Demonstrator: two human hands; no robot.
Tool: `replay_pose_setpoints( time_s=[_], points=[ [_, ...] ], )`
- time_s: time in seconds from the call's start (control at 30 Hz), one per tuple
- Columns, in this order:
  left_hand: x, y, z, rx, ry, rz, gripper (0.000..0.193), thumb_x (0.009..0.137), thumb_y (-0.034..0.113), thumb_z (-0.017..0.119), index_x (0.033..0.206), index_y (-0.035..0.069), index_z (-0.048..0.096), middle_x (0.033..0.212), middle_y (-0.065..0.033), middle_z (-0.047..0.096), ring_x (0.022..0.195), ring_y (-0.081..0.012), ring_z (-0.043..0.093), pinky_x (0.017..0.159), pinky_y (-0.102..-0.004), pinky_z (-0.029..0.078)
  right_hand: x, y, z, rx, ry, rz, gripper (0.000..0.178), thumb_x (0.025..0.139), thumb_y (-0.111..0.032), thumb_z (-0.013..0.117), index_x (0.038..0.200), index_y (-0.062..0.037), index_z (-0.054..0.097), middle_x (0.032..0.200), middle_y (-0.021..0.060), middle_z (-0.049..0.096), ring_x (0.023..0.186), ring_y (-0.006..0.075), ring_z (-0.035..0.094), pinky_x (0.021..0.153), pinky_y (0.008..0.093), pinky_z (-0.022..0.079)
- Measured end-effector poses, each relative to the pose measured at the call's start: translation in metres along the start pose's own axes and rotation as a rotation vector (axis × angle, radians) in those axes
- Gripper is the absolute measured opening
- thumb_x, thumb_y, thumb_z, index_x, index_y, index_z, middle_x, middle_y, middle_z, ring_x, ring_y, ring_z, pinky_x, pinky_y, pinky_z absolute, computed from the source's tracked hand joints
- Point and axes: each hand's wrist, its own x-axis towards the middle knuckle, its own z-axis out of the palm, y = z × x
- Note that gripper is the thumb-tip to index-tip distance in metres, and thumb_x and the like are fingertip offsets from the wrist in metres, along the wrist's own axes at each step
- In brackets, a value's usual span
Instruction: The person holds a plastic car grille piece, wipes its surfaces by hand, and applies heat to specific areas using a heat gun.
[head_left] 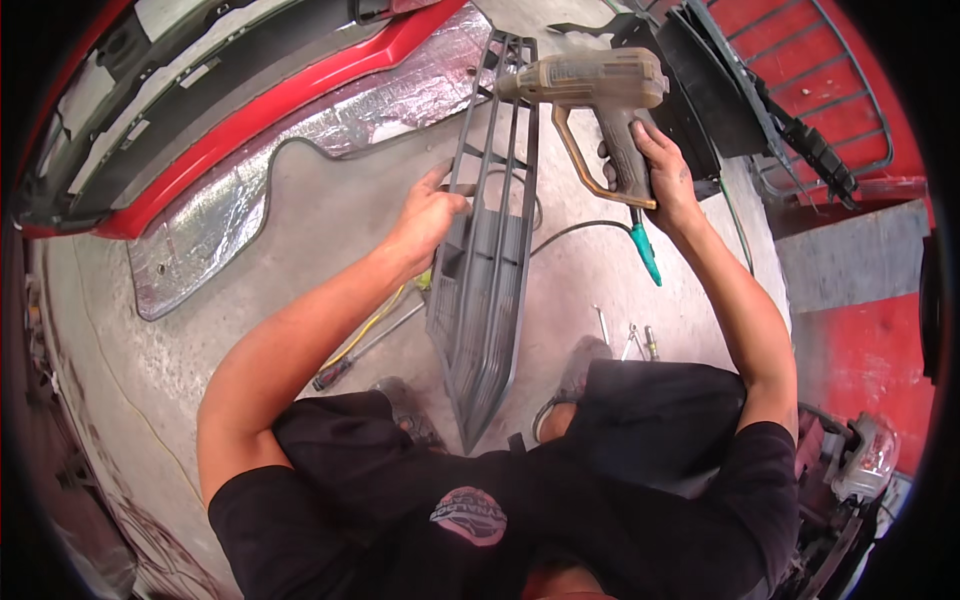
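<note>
Head view: grille [485,270] in left hand [428,215] grip, upright.

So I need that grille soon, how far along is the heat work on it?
Done: the grille is off, stood on the floor. In hand: left hand steadies it, right hand aims the heat gun at its top. Left: cannot tell; tools lie out, bumper lies loose.

bright even daylight | soft shadows | foil glare | fisheye-bent, dark rim
</note>
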Motion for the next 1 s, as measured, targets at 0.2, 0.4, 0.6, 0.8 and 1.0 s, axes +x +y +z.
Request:
replay_pose_setpoints(
  time_s=[0.2,0.4,0.6,0.8,1.0],
  points=[
    [0.001,-0.009,-0.007,-0.012,-0.033,-0.054,0.076,0.080,-0.004,0.050,0.155,-0.002,0.033,0.142,-0.0267,0.052,0.111,-0.0293,0.065,0.091,-0.0377,0.057,-0.002,0.003,0.004,-0.024,-0.034,0.021,0.038,0.108,-0.031,0.046,0.125,0.0013,0.058,0.094,0.0122,0.069,0.074,0.0164,0.066,0.065,0.0304,0.055],
    [-0.004,-0.005,-0.005,-0.053,0.027,-0.077,0.070,0.078,-0.008,0.049,0.147,-0.004,0.044,0.126,-0.0186,0.063,0.102,-0.0245,0.067,0.087,-0.0368,0.056,0.001,0.007,0.012,-0.099,-0.045,-0.011,0.037,0.107,-0.031,0.049,0.126,0.0005,0.056,0.093,0.0132,0.069,0.067,0.0177,0.066,0.059,0.0286,0.054],
    [-0.007,0.000,-0.001,-0.016,0.028,-0.017,0.075,0.077,-0.010,0.048,0.151,-0.003,0.038,0.131,-0.0210,0.062,0.107,-0.0279,0.067,0.091,-0.0373,0.055,0.012,0.010,0.006,-0.001,0.020,0.009,0.035,0.108,-0.030,0.047,0.124,-0.0004,0.056,0.093,0.0133,0.069,0.067,0.0187,0.066,0.059,0.0293,0.055],
    [-0.003,-0.006,-0.006,-0.046,0.064,-0.044,0.074,0.078,-0.012,0.046,0.151,-0.003,0.039,0.131,-0.0219,0.062,0.111,-0.0295,0.066,0.094,-0.0383,0.054,0.010,0.010,0.007,-0.039,-0.075,0.039,0.036,0.108,-0.033,0.047,0.123,-0.0006,0.056,0.093,0.0130,0.069,0.068,0.0184,0.066,0.060,0.0294,0.055],
    [0.000,-0.012,-0.011,-0.013,0.021,-0.048,0.081,0.078,-0.012,0.044,0.156,0.000,0.029,0.140,-0.0274,0.055,0.115,-0.0333,0.064,0.096,-0.0414,0.057,0.032,0.016,0.013,-0.081,0.011,-0.038,0.038,0.108,-0.033,0.048,0.122,0.0006,0.058,0.092,0.0124,0.069,0.069,0.0157,0.066,0.060,0.0284,0.055]
  ],
)
